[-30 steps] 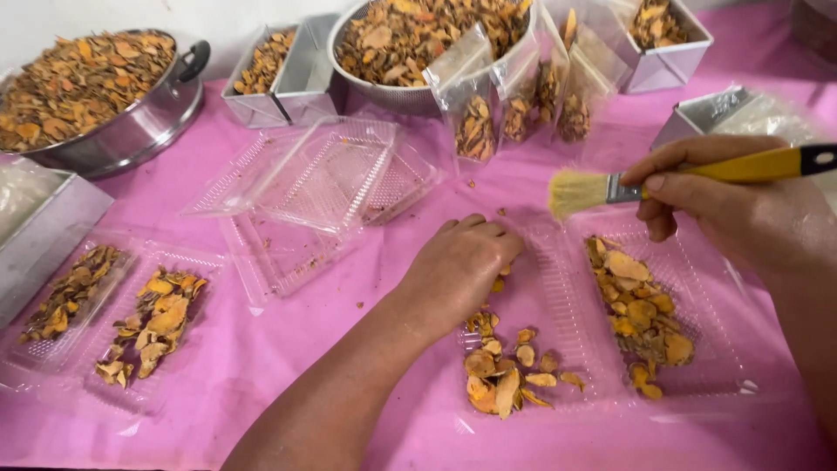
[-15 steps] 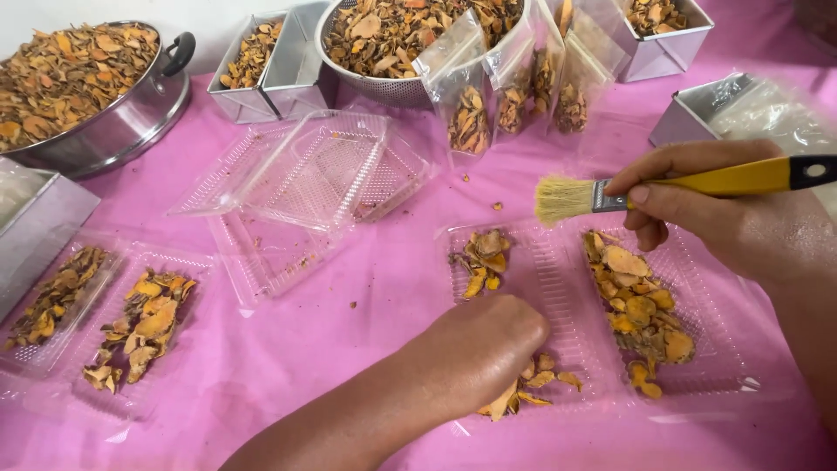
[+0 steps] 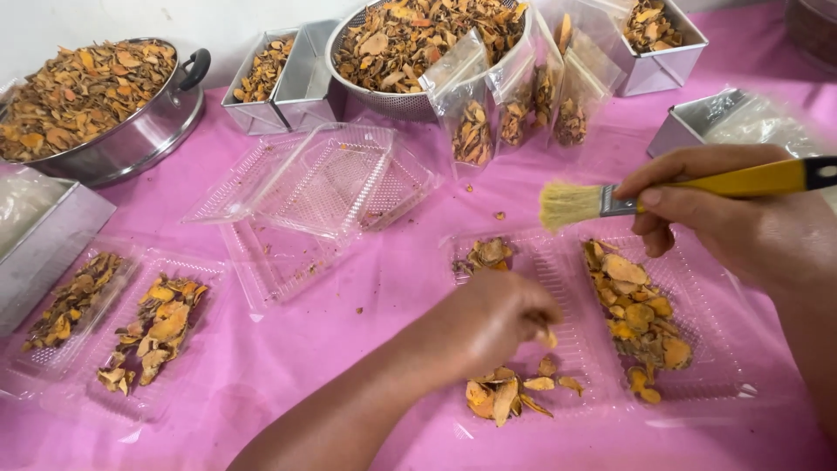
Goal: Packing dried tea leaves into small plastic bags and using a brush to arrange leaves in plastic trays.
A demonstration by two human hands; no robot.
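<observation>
Steel pot [image 3: 131, 131] and colander [image 3: 384, 96] heaped with dried orange-brown slices | clear hinged tray [image 3: 575, 331] on pink desk [image 3: 349, 331], slices in both halves | yellow-handled brush [image 3: 610, 199] above tray, right hand [image 3: 741, 218] grip closed on handle | left hand [image 3: 497, 318] grip pinching one slice [image 3: 547, 336] over tray
</observation>
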